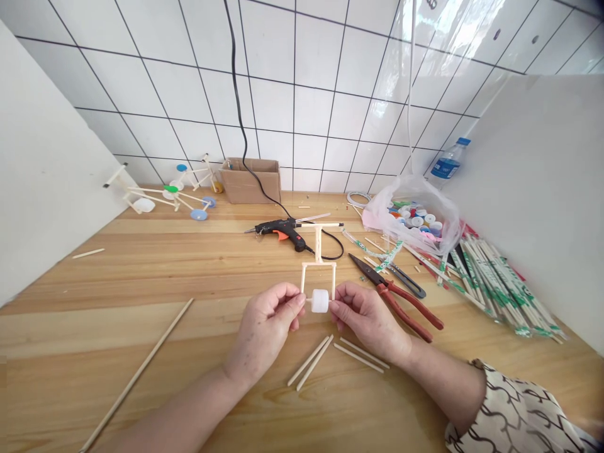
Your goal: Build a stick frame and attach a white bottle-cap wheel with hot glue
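Between my two hands is a small frame of wooden sticks (318,264), fork-shaped, with a crossbar at its far end. A white bottle-cap wheel (319,301) sits between the fork's two legs on a thin stick. My left hand (271,321) pinches the lower end of the left leg. The lower end of the right leg is pinched by my right hand (365,318). Several short cut sticks (314,362) lie on the table just below my hands. The fingertips partly hide where the legs meet the axle.
A black glue gun (280,231) lies behind the frame. Red-handled pliers (401,302) and a utility knife (408,280) are at right, near wrapped chopsticks (504,283) and a bag of bottle caps (415,214). Stick models (170,189) and a cardboard box (252,181) stand back left.
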Motion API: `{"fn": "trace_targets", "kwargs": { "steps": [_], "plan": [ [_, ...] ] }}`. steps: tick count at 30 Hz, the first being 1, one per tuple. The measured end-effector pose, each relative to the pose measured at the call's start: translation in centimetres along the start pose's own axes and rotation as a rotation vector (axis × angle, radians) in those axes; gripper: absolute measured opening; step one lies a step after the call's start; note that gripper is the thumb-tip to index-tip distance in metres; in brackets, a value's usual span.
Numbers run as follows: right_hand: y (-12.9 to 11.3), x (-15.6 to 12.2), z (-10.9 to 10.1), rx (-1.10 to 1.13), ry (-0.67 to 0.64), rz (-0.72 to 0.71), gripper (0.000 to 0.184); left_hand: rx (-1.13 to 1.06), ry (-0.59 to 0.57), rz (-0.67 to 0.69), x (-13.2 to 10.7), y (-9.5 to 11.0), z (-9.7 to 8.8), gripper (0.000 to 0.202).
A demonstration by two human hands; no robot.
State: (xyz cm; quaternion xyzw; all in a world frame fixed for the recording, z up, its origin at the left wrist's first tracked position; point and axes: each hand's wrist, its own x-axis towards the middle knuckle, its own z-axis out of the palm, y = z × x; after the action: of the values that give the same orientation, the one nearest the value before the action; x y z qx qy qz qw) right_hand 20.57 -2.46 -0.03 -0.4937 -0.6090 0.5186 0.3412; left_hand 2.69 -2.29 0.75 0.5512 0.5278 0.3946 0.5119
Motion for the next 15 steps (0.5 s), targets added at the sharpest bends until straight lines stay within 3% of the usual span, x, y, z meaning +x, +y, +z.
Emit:
{"fn": "trace_targets", "kwargs": {
  "steps": [7, 15],
  "plan": [
    [0.05, 0.05, -0.09, -0.039, -0.013, -0.038, 0.021, 0.039, -0.007, 0.011, -0.08, 0.5, -0.11, 0.022],
    [-0.36, -0.1, -0.14, 0.042, -0.062, -0.045, 0.031, 0.065, 0.016, 0.041, -0.12, 0.43, -0.2, 0.02]
  ]
}}
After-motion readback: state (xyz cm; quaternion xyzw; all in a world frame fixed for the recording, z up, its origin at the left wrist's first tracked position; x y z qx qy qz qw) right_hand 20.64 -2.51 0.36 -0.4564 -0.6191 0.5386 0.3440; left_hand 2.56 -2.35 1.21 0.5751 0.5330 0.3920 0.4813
